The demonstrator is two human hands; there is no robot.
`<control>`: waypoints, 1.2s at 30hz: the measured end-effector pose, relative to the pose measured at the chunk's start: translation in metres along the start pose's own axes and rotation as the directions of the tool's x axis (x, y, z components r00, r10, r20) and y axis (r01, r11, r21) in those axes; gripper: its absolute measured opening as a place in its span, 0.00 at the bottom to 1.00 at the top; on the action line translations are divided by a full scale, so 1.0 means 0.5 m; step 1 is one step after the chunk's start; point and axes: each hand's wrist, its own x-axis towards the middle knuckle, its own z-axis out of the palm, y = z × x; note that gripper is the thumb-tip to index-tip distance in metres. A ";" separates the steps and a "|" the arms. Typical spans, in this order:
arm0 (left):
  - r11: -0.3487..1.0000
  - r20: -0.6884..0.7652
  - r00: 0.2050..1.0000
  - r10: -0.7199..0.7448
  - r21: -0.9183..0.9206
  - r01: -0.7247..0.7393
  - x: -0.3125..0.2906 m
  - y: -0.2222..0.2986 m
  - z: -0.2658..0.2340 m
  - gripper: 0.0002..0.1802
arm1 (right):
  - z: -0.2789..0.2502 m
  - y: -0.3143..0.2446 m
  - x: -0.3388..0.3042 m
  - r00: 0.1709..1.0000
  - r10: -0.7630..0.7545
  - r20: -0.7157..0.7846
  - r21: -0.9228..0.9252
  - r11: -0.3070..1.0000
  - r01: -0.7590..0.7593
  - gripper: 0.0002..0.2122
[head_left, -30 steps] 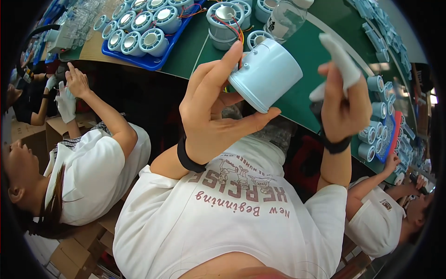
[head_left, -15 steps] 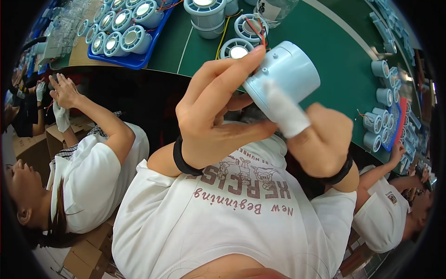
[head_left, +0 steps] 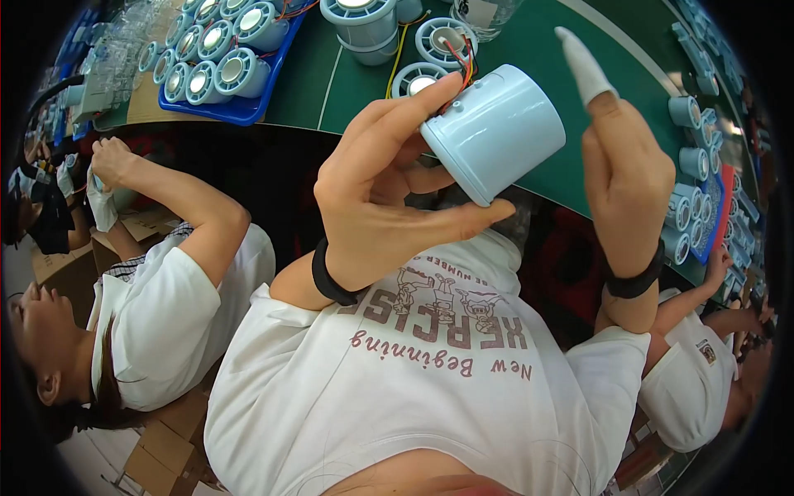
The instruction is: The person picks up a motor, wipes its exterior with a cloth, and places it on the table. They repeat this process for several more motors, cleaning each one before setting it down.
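Note:
My left hand (head_left: pixel 356 198) is closed round a light-blue plastic cylinder (head_left: pixel 504 128), tilted over the near edge of the table. The fingers are at its left end and the thumb presses on its lower rim. Small studs stick out of its side, and red and dark wires (head_left: pixel 471 62) show by my fingertips. To the right, apart from the cylinder, my right hand (head_left: pixel 628 178) is raised and holds nothing. A white finger cot (head_left: pixel 585 66) covers its outstretched index finger. Two round light-blue parts with slotted rims (head_left: pixel 447 40) lie just beyond the left fingertips.
On the green table (head_left: pixel 571 50), a blue tray (head_left: pixel 219 112) of similar cylinders sits at left. Stacked cylinders (head_left: pixel 360 33) and a clear plastic container (head_left: pixel 486 18) stand at the back. More cylinders (head_left: pixel 678 211) line the right side. Co-workers sit on both sides.
My right hand has left the cylinder's lower end and moved right and up, its covered finger now pointing away. My left hand keeps hold of the cylinder, nearly in place.

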 end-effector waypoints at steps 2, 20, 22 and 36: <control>0.998 -0.022 0.999 -0.029 -0.061 0.028 0.007 -0.009 0.002 0.51 | 0.002 0.017 0.001 0.996 0.088 -0.007 -0.113 0.990 -0.089 0.14; 0.996 0.005 0.999 0.043 0.083 -0.043 0.008 -0.007 -0.009 0.53 | 0.012 -0.058 -0.001 0.988 -0.065 0.142 0.225 0.974 0.032 0.13; 0.990 0.028 0.999 0.038 0.137 -0.041 0.010 -0.008 -0.008 0.53 | 0.015 -0.044 -0.005 0.995 -0.030 0.097 0.151 0.988 0.015 0.13; 0.750 0.040 0.938 -0.343 -0.590 0.299 0.014 -0.002 0.009 0.51 | -0.012 -0.003 -0.026 0.974 0.223 -0.042 0.242 0.948 -0.207 0.12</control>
